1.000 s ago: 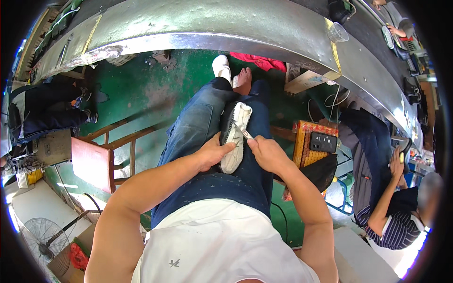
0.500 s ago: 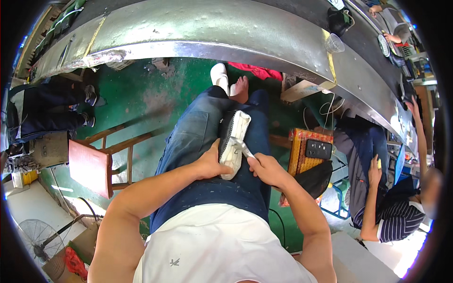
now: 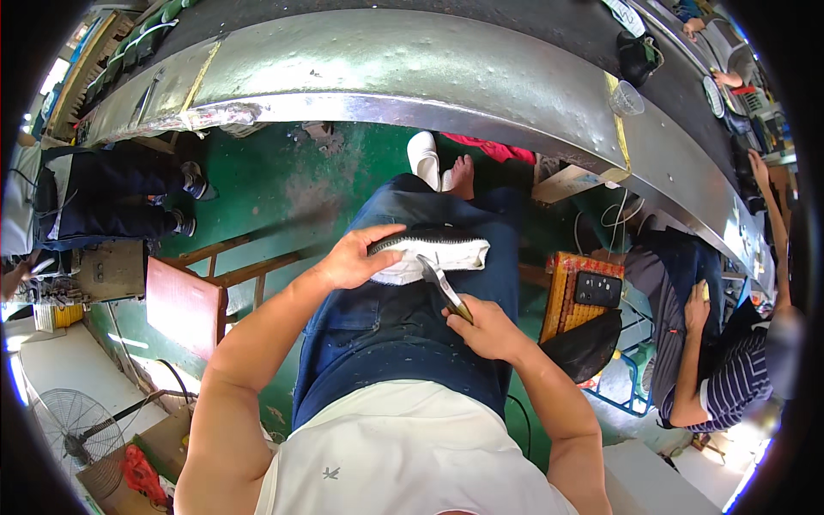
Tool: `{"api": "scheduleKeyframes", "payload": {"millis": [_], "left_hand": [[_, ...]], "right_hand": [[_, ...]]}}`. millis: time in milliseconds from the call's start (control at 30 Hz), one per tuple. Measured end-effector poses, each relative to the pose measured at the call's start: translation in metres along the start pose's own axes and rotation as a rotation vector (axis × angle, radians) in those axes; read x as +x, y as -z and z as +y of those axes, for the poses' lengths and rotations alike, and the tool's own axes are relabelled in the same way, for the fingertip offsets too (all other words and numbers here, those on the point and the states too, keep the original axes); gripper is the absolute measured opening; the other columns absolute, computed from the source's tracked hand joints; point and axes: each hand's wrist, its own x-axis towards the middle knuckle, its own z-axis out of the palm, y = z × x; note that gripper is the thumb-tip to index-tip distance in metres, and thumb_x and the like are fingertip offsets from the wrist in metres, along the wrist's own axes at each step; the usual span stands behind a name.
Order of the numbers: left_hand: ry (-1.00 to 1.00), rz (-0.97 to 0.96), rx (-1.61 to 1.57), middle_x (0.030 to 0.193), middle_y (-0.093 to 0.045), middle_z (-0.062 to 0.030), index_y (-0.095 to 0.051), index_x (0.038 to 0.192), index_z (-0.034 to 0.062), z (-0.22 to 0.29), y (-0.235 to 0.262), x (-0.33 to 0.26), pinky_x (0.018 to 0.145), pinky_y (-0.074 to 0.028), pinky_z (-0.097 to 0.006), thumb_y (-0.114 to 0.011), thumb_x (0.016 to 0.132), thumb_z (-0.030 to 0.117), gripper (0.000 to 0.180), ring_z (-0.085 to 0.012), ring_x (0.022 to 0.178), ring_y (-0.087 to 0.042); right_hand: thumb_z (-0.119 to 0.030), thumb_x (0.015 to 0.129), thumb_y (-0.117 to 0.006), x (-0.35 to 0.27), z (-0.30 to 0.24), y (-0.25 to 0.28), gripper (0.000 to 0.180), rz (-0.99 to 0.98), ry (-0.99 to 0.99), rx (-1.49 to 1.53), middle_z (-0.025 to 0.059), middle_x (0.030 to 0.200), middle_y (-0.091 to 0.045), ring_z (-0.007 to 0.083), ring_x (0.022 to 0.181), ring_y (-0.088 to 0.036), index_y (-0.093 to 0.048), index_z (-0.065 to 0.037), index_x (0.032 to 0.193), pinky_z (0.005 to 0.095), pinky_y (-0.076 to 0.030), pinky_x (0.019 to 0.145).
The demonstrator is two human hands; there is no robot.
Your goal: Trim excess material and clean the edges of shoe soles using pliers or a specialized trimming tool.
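Observation:
A shoe upper (image 3: pixel 459 256), black along one side with a stitched edge and white on the face toward me, lies crosswise over my thighs. My left hand (image 3: pixel 354 259) is closed round its left end, with the thumb on the white face. In my right hand (image 3: pixel 486 330) is a hand tool (image 3: pixel 436 276) with a curved metal head and an olive-brown handle. The metal head meets the white face near the middle of the upper. Its exact kind is hard to make out.
A metal-edged bench (image 3: pixel 378 107) with a dark belt spans the far side. Left stands a wooden stool (image 3: pixel 184 300); right, a bamboo-topped seat (image 3: pixel 562 300) carries a black case (image 3: pixel 598 289) and dark cloth. Co-workers sit or stand on both sides. A fan (image 3: pixel 77 433) stands lower left.
The shoe upper has turned from pointing away from me to lying crosswise. My left hand has moved up to its left end, and the tool now points more steeply away from me.

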Motion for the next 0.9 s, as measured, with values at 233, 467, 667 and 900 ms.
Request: {"api": "scheduleKeyframes", "payload": {"millis": [233, 467, 667, 900], "left_hand": [[0.009, -0.019, 0.027, 0.128, -0.066, -0.0086, -0.053, 0.146, 0.0029, 0.003, 0.004, 0.014, 0.103, -0.046, -0.028, -0.067, 0.099, 0.015, 0.050, -0.0115, 0.114, -0.057], [0.057, -0.060, -0.060, 0.121, -0.068, -0.0066, -0.056, 0.144, 0.0062, 0.006, 0.005, 0.026, 0.099, -0.047, -0.028, -0.057, 0.105, 0.035, 0.048, -0.0105, 0.110, -0.058], [0.246, 0.055, 0.005, 0.106, -0.071, -0.0074, -0.065, 0.133, 0.0010, -0.005, 0.002, 0.038, 0.090, -0.051, -0.031, -0.053, 0.104, 0.054, 0.061, -0.0123, 0.100, -0.062], [0.360, 0.093, 0.015, 0.108, -0.073, -0.0163, -0.071, 0.127, 0.0030, -0.016, -0.011, 0.021, 0.085, -0.052, -0.036, -0.068, 0.091, 0.062, 0.069, -0.0180, 0.094, -0.065]], "right_hand": [[-0.018, 0.099, -0.060, 0.017, -0.027, 0.008, 0.022, -0.076, -0.158, 0.157, 0.0106, 0.084, -0.066, 0.0165, 0.068, -0.065, -0.060, 0.000, 0.112, 0.0339, -0.052, 0.065], [-0.018, 0.100, -0.060, 0.026, -0.011, 0.005, 0.021, -0.177, -0.233, 0.526, 0.0074, 0.084, -0.067, 0.0146, 0.069, -0.066, -0.061, 0.001, 0.109, 0.0340, -0.053, 0.065], [-0.021, 0.101, -0.061, 0.040, 0.013, -0.027, 0.021, 0.134, -0.015, -0.016, 0.0127, 0.079, -0.069, 0.0263, 0.074, -0.071, -0.060, 0.000, 0.103, 0.0387, -0.054, 0.070], [-0.020, 0.098, -0.061, 0.019, 0.004, -0.038, 0.021, 0.226, 0.050, -0.517, 0.0188, 0.085, -0.070, 0.0354, 0.078, -0.072, -0.056, 0.000, 0.102, 0.0462, -0.057, 0.069]]}}
